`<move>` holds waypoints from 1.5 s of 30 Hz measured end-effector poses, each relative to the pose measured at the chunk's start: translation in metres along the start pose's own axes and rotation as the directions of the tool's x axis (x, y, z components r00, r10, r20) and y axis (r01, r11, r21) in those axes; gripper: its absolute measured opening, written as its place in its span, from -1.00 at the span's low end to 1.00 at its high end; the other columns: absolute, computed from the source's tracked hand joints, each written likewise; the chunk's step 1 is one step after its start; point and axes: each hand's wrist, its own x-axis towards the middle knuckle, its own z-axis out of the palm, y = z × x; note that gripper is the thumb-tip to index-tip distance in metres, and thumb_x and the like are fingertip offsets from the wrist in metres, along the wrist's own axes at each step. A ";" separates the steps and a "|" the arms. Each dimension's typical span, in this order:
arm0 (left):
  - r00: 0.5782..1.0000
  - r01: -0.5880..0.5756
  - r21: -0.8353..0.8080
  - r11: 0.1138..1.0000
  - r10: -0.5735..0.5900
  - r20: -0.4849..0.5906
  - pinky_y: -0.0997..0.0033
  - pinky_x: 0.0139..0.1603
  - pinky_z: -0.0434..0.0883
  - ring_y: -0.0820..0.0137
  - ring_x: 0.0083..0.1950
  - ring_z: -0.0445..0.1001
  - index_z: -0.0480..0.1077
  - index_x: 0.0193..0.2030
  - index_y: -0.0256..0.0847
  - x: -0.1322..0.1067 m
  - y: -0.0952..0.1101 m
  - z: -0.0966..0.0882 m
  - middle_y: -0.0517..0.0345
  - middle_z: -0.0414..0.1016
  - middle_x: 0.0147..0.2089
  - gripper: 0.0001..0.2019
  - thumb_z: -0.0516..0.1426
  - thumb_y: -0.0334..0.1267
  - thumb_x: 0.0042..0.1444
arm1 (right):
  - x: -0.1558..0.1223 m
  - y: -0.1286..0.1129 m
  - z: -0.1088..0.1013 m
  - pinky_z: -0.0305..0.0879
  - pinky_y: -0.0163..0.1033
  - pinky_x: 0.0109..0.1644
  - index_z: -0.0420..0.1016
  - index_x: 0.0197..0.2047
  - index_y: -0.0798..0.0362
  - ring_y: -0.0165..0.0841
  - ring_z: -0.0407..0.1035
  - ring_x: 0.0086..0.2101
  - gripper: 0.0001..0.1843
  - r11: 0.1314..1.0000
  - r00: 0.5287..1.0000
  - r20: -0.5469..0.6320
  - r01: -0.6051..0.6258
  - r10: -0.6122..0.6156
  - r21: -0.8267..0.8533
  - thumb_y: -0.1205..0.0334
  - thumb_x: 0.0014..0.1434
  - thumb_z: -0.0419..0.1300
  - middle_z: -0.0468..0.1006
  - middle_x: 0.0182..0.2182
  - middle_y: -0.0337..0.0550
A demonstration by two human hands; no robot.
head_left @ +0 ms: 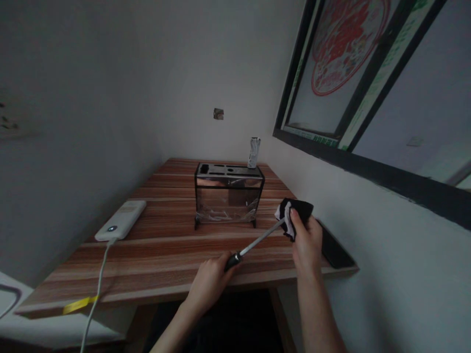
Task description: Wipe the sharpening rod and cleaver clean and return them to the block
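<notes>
My left hand [209, 284] is closed around the black handle of a thin metal rod [259, 240], maybe a sharpening steel, at the table's front edge. The rod slants up to the right. My right hand [307, 240] pinches a black and white cloth [294, 215] wrapped around the rod's far end. Just behind the rod stands a shiny metal knife holder [228, 196] with slots in its top, about the middle of the wooden table [165, 245].
A white power bank [121, 219] lies at the left with a white cable [97, 289] hanging over the front edge. A dark flat object [333, 250] lies along the right wall. A small crumpled silver packet [253, 152] stands at the back. A framed window fills the upper right.
</notes>
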 end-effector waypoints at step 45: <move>0.999 0.034 -0.099 0.995 -0.034 0.008 0.49 -0.31 0.27 0.30 -0.26 0.53 0.37 -0.19 -0.15 0.001 0.000 -0.001 0.11 0.55 -0.30 -0.82 -0.01 -0.19 0.22 | -0.043 0.007 0.016 0.40 -0.20 -0.33 0.49 -0.22 0.09 -0.26 0.46 -0.37 -0.69 0.983 0.952 0.288 -0.055 0.104 -0.173 0.08 0.00 0.28 0.59 -0.36 -0.07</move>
